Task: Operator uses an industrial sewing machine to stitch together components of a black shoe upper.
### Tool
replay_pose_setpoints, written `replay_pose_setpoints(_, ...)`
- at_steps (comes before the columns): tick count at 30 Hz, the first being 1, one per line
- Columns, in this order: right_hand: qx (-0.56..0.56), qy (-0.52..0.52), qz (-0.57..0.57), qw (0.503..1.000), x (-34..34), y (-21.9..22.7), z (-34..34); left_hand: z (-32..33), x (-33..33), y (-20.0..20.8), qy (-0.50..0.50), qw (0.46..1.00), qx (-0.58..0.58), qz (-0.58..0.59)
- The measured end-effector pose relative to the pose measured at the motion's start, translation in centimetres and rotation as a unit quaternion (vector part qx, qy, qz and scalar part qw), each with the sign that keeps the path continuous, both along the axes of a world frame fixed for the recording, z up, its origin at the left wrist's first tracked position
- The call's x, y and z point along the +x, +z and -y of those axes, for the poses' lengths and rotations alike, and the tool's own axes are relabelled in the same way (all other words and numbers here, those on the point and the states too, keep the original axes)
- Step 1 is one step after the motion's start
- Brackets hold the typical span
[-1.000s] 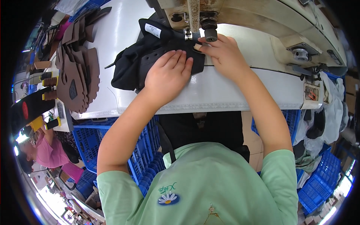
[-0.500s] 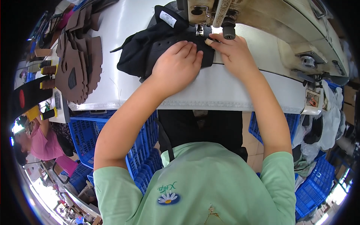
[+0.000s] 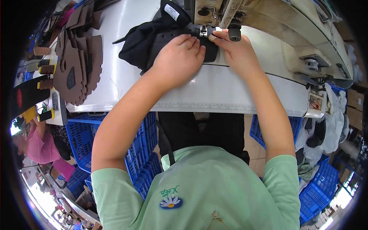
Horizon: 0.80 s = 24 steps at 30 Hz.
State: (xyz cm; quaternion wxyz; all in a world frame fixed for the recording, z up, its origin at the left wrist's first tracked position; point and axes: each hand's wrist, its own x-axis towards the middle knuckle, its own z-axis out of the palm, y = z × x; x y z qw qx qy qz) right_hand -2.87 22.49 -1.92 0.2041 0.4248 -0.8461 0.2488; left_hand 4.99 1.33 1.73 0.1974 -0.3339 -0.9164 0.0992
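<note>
A black shoe upper (image 3: 163, 37) with small holes and a white label (image 3: 171, 12) on its tongue lies on the white sewing table, under the presser foot (image 3: 204, 31) of a sewing machine. My left hand (image 3: 180, 57) rests on the upper, palm down, its fingers lying flat and close together left of the foot. Just right of the foot, my right hand (image 3: 237, 48) has thumb and forefinger at the upper's edge, seemingly pinching it. Its other fingers are partly hidden behind the machine's dark knob (image 3: 234, 32). The needle cannot be made out.
The sewing machine's arm (image 3: 299, 23) spans the far right. Brown cut pieces (image 3: 71, 73) are stacked at left, beside thread spools (image 3: 46, 69). A ruler strip (image 3: 199, 107) runs along the table's front edge. Blue crates (image 3: 82, 142) stand below; a person in pink (image 3: 42, 147) sits far left.
The black upper and my left hand have slid a little away from me, toward the machine. My right hand stays by the presser foot. The whole view has shifted slightly.
</note>
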Motion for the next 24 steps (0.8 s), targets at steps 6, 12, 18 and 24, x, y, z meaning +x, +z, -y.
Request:
replay_pose_setpoints(6,0.027,-0.004,0.06,0.998,-0.1,0.6,-0.1,0.4,-0.3,-0.1,-0.007,0.999,0.05,0.01)
replay_pose_setpoints(12,0.062,-0.014,0.041,0.997,-0.2,0.6,-0.7,-1.4,1.4,-0.3,0.047,0.996,0.069,-0.034)
replay_pose_setpoints(18,0.067,0.019,-0.005,0.998,-1.1,0.3,-0.7,-1.1,2.0,-1.4,0.09,0.981,0.171,-0.024)
replay_pose_setpoints(24,0.064,0.01,0.035,0.997,-1.3,0.4,-0.9,-0.3,1.5,-0.8,0.077,0.981,0.17,0.051)
